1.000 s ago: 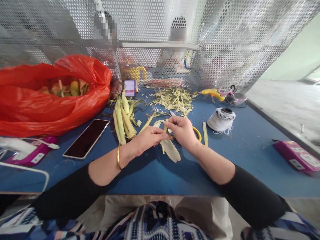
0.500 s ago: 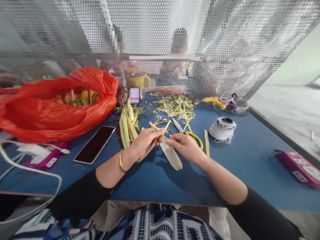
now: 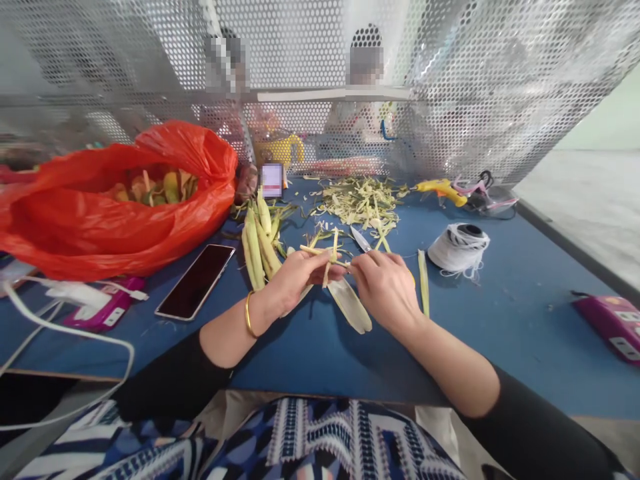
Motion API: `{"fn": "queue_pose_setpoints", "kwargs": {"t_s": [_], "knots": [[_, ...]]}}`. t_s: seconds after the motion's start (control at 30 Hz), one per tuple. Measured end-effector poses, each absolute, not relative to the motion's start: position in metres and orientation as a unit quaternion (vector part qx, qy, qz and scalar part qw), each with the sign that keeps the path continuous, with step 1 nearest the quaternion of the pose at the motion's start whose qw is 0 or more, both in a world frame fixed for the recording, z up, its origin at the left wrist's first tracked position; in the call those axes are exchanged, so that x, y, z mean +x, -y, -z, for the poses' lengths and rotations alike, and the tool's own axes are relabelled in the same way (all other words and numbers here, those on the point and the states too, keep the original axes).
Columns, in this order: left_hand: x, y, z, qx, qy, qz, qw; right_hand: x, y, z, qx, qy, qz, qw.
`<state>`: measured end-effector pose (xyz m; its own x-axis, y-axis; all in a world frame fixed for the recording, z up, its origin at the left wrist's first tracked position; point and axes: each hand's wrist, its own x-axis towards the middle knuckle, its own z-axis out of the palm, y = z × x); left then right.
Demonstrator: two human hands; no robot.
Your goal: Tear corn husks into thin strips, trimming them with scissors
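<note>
My left hand (image 3: pixel 299 277) and my right hand (image 3: pixel 385 287) meet above the blue table (image 3: pixel 320 347), both pinched on thin pale corn-husk strips (image 3: pixel 330 257) crossed between the fingertips. A broad husk leaf (image 3: pixel 353 307) lies on the table just under them. A gold bangle (image 3: pixel 248 315) rings my left wrist. A small bunch of husked corn ears (image 3: pixel 257 243) lies just left of my left hand. Scissors (image 3: pixel 361 239) with a yellow handle lie behind my right hand, partly hidden by it.
A red plastic bag (image 3: pixel 115 200) of husks fills the left. A dark phone (image 3: pixel 196 280), a pink device (image 3: pixel 100 310) with white cable, a spool of white string (image 3: pixel 457 247), a yellow glue gun (image 3: pixel 440 190), husk trimmings (image 3: pixel 360 200) and a perforated metal screen (image 3: pixel 450 80) surround me. A pink box (image 3: pixel 610 320) sits right.
My hands drew apart half a second ago and have come together again on the strips. The strips now cross between my fingertips. The view shifted slightly.
</note>
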<state>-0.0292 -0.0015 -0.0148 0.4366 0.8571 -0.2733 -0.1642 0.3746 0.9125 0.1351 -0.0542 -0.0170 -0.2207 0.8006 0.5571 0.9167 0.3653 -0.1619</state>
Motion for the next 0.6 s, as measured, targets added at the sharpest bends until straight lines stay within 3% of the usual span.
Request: {"fn": "queue_pose_setpoints", "kwargs": {"t_s": [0.1, 0.3, 0.6], "knots": [[-0.031, 0.001, 0.014, 0.442, -0.358, -0.36, 0.739, 0.134, 0.056, 0.014, -0.489, 0.801, 0.176, 0.297], [-0.028, 0.003, 0.021, 0.472, -0.343, -0.347, 0.734, 0.125, 0.055, 0.02, -0.377, 0.87, 0.209, 0.238], [-0.021, 0.015, 0.019, 0.432, -0.392, -0.387, 0.714, 0.125, 0.053, 0.027, -0.313, 0.884, 0.192, 0.288]]}}
